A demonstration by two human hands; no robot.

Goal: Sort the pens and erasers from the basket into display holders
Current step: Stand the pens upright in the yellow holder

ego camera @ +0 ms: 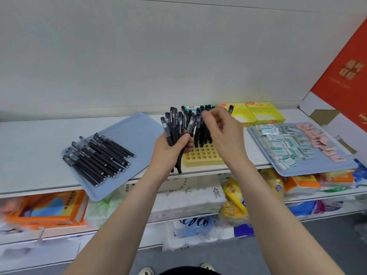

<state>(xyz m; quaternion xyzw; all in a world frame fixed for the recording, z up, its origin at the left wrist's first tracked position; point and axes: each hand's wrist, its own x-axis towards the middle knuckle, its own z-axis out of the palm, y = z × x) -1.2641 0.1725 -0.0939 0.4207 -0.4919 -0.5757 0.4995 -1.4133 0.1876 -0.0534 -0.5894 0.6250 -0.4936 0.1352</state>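
Left hand (170, 152) gripping pens (174, 124), yellow holder (201, 155)

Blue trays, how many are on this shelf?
2. The left blue tray holds loose black pens; the right blue tray holds wrapped erasers. None looks hidden.

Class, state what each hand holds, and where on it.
Left hand: bundle of black pens, gripped round the lower barrels. Right hand: cannot be told.
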